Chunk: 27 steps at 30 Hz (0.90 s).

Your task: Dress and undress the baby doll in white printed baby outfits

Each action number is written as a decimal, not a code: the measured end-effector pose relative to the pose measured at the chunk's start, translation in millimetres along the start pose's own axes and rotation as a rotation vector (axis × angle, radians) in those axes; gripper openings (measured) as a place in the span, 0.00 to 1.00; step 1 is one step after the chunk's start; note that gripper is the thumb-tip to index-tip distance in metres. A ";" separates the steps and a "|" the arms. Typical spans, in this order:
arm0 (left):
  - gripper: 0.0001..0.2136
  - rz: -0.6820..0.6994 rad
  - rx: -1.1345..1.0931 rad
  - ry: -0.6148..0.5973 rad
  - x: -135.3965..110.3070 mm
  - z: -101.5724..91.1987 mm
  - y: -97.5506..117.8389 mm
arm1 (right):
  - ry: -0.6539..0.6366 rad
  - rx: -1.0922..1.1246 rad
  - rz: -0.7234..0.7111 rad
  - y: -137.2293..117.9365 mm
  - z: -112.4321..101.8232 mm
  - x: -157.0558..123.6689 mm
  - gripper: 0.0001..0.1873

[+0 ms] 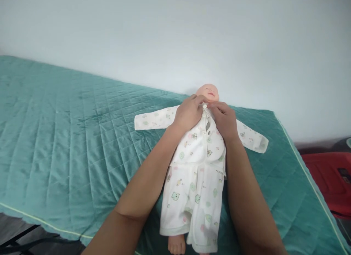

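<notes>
A baby doll (pixel 208 91) lies on its back on a teal quilted bed cover (pixel 68 138), head toward the wall. It wears a white printed shirt (pixel 196 141) and matching trousers (pixel 192 207); one bare foot (pixel 176 244) sticks out at the bottom. My left hand (pixel 188 112) is closed, pinching the left side of the shirt collar under the doll's chin. My right hand (pixel 225 120) is closed too, pinching the right collar edge next to it. Both hands meet at the top of the shirt's front opening.
A pale wall (pixel 175 35) runs behind the bed. The cover's front edge (pixel 41 220) is at lower left, with dark frame bars below it. A red object (pixel 327 178) sits on the floor to the right of the bed.
</notes>
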State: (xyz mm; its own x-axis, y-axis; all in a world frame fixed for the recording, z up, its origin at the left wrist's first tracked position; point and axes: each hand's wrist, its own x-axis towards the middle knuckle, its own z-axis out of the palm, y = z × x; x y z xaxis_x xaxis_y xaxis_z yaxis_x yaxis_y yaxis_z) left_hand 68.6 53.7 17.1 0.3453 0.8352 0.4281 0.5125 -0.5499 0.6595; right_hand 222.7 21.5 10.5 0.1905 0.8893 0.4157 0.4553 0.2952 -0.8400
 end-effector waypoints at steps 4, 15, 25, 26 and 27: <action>0.18 0.095 -0.016 0.100 -1.4 0.2 2.6 | -0.072 -0.047 -0.030 6.2 -4.0 -0.2 0.07; 0.15 0.123 -0.235 0.276 -37.5 1.3 21.1 | 0.203 -0.125 -0.208 -25.6 -9.1 -72.5 0.08; 0.05 -0.096 -0.219 0.164 -46.8 -2.1 25.5 | 0.083 -0.103 0.113 -34.6 -1.5 -76.9 0.14; 0.05 -0.107 -0.237 0.140 -45.5 -3.1 24.8 | 0.076 -0.101 0.149 -35.9 -1.6 -73.7 0.13; 0.04 -0.123 -0.257 0.116 -44.1 -4.3 24.6 | 0.075 -0.096 0.180 -37.2 -1.7 -71.0 0.12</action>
State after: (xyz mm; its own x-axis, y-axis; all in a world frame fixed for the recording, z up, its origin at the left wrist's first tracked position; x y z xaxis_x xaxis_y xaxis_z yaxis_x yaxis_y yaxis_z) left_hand 62.6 3.4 17.1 0.1935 0.8989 0.3932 0.3241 -0.4368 0.8391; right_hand 193.7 -53.2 12.8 0.3382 0.8952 0.2900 0.4879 0.0967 -0.8675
